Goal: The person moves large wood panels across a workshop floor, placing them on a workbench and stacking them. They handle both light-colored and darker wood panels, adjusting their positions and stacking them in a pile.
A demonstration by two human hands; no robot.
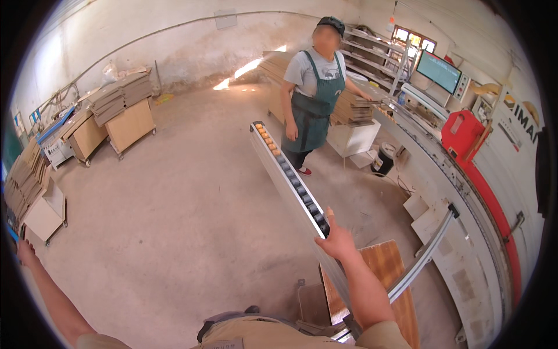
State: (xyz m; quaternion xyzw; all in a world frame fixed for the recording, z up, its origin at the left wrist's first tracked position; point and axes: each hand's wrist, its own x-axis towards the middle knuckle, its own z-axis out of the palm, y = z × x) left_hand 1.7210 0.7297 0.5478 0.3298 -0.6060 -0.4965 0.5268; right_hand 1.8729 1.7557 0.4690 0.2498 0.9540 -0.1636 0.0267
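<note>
grey metal roller rail (289, 174) runs away from me in a long line, its near end right at my right hand (336, 237) and its far end pointing toward the person in the green apron (314, 87). my right fingers (330, 216) rest on that near end, loosely spread with one pointing up along the rail's long axis, not closed around anything. my left hand (24, 253) is flung far out to the side, well apart from the rail, near a cart of stacked boards (26, 174); whether it is spread or closed i cannot tell. a wooden panel (383, 279) lies just below my right forearm.
</note>
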